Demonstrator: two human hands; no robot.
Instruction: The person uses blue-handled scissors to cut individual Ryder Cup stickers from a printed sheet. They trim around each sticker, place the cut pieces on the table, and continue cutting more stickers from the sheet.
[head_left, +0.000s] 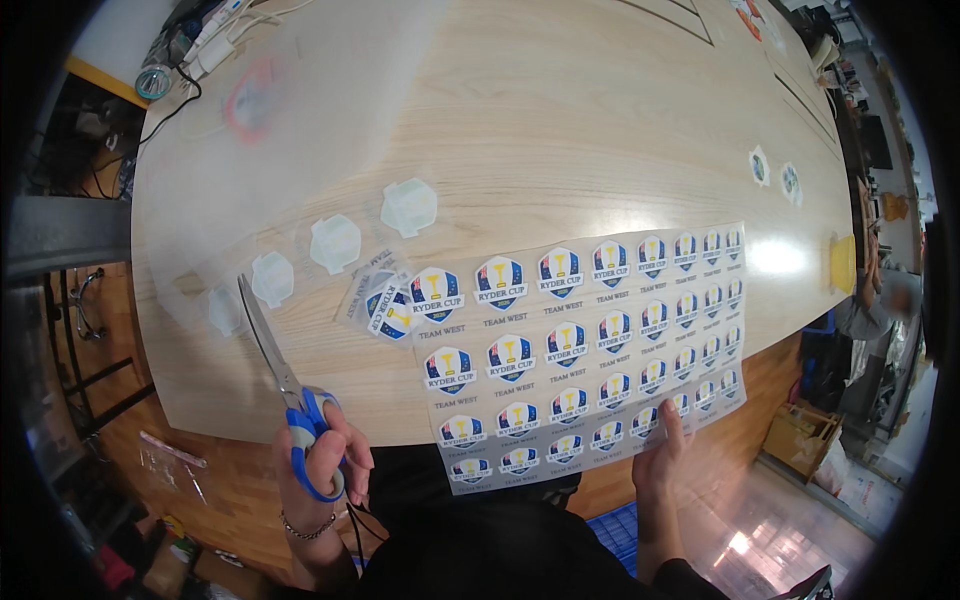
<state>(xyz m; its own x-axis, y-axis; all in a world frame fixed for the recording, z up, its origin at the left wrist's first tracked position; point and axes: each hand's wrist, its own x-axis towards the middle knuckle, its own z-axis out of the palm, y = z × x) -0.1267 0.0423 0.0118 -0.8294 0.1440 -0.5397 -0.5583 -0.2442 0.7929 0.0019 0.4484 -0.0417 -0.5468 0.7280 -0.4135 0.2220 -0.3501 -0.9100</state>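
Note:
My left hand (322, 457) grips a pair of scissors (311, 427) by blue and grey handles. Their blades lie together and point away from me over the table. Pinched at its near edge by my right hand (664, 454) is a clear film sheet (536, 409), printed with rows of shield-shaped emblems and lettering. It slopes over the table's front edge. Partly under its left corner lies a cut piece of film (382, 307) with the same emblem. Several pale, shield-shaped pieces (335, 244) on clear film form a slanting row beyond the scissors.
A translucent sheet (315, 90) covers the far left of the wooden table (570, 127). Two small cut-outs (759, 166) lie at right, near a yellow container (842, 264). Cables and a flashlight (154, 82) sit far left. Another person (877, 307) is at the right.

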